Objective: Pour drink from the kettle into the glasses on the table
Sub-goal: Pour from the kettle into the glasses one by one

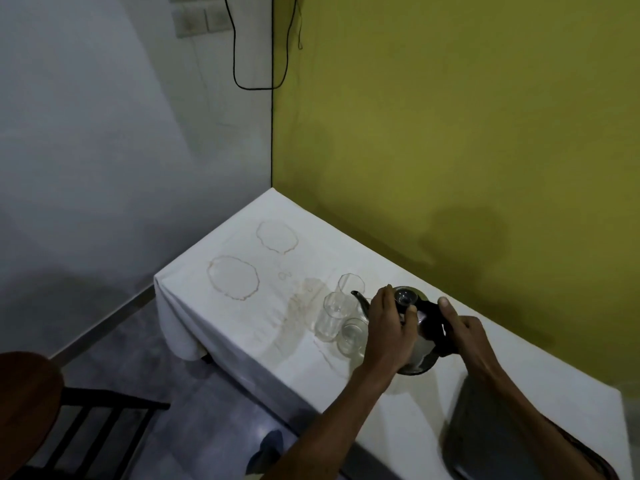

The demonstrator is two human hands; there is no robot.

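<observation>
Just glasses (334, 317) beside kettle (420, 327).

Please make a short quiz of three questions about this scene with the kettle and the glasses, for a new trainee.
1. True or false: the left hand rests on top of the kettle, near its lid.
2. What does the right hand grip? A) a glass B) the kettle's black handle C) the tablecloth
3. Fill in: the kettle's spout points toward the group of ____ glasses on the white tablecloth.

Key:
1. True.
2. B.
3. Empty; no drink shows in any of them.
</observation>
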